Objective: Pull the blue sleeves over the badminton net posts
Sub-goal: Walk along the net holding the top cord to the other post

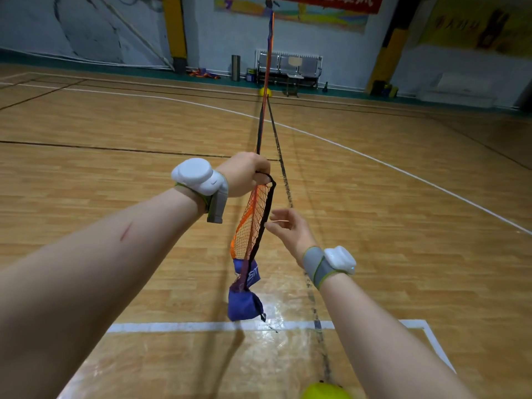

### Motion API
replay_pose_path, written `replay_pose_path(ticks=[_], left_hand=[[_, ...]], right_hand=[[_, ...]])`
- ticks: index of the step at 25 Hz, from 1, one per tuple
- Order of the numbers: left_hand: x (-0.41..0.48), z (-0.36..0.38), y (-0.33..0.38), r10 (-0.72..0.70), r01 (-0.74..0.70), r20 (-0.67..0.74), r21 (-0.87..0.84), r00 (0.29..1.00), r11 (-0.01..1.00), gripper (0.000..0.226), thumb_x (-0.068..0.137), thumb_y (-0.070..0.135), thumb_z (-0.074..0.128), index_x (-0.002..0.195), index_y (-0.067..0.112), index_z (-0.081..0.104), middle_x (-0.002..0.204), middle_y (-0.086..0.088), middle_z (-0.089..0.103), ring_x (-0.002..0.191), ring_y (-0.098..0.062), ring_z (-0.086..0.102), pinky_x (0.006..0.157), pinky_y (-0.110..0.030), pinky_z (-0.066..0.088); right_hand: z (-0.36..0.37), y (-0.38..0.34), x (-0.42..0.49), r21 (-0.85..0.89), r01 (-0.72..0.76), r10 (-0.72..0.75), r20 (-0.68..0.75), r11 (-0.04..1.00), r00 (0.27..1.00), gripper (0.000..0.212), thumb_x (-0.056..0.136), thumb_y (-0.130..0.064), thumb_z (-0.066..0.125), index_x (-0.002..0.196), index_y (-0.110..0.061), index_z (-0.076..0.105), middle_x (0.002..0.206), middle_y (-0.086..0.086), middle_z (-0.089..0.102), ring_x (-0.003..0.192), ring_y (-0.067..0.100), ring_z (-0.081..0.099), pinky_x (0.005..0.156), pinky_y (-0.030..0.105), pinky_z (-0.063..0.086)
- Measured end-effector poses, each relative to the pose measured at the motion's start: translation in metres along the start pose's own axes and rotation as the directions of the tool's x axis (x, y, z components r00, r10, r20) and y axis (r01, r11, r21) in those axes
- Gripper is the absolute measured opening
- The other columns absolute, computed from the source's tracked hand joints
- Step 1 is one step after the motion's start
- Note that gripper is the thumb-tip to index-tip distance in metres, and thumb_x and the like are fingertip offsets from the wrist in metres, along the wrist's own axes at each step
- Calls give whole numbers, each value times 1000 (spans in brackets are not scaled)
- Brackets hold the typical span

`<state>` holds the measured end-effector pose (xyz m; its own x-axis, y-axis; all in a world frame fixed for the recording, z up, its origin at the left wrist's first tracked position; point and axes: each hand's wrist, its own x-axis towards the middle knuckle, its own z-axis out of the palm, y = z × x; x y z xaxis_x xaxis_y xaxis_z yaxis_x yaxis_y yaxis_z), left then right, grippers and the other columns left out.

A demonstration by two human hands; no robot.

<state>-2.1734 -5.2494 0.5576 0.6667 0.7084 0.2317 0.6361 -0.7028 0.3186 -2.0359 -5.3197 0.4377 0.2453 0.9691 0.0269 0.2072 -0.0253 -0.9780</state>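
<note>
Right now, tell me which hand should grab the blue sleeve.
Right. The right hand is open and empty beside the net, nearer the bunched blue sleeve; the left hand grips the net's top corner.

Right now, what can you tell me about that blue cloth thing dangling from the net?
The blue sleeve is soft, thin-looking cloth, scrunched into folds, with white letters on its upper fold and a small black cord end at the bottom. It hangs from the lower end of the orange net, above the wooden floor, not on any post. Neither hand touches it; the left hand grips the net's top.
</note>
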Motion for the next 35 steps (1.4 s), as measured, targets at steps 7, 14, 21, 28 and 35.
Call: replay_pose_path(ticks=[7, 14, 21, 28, 35], left_hand=[[-5, -10, -13, -28, 28, 0, -8, 1000, 1000, 19, 91, 16, 52, 99, 2, 63, 104, -13, 62, 96, -27, 55, 83, -33, 43], [-5, 8, -40, -99, 100, 56, -11, 993, 995, 17, 91, 11, 52, 97, 0, 62, 103, -16, 62, 94, -28, 53, 74, -26, 34], [-9, 46, -22, -48, 51, 108, -29, 993, 998, 24, 91, 8, 51, 111, 6, 64, 119, -10, 62, 112, -25, 55, 92, -27, 38], [-38, 66, 18, 214, -204, 260, -67, 942, 977, 32, 87, 4, 54, 117, 13, 61, 123, -4, 61, 115, -20, 55, 98, -32, 43], [-54, 59, 23, 124, -114, 221, -58, 967, 992, 22, 92, 20, 51, 100, 5, 66, 101, -9, 64, 96, -25, 57, 85, -36, 45]], right_hand=[[20, 4, 8, -78, -28, 25, -41, 997, 999, 14, 83, -9, 64, 72, -13, 56, 72, 2, 55, 73, 16, 49, 70, 27, 40], [-1, 2, -26, -28, -7, 3, -125, 1000, 992, 11, 88, -13, 59, 79, -19, 61, 59, -5, 48, 55, 10, 41, 56, 24, 36], [-23, -29, -62, -138, 132, -137, -28, 982, 990, 18, 84, -6, 63, 101, 0, 69, 59, -19, 57, 54, -14, 52, 56, 4, 39], [-26, -28, -70, -234, 169, -187, -53, 957, 981, 16, 82, -3, 64, 95, 1, 71, 70, -13, 55, 60, -15, 52, 63, 4, 38], [-34, -12, -73, -343, 110, -137, -54, 933, 989, 7, 82, -6, 64, 83, -12, 65, 87, -4, 49, 74, 9, 48, 75, 23, 46]])
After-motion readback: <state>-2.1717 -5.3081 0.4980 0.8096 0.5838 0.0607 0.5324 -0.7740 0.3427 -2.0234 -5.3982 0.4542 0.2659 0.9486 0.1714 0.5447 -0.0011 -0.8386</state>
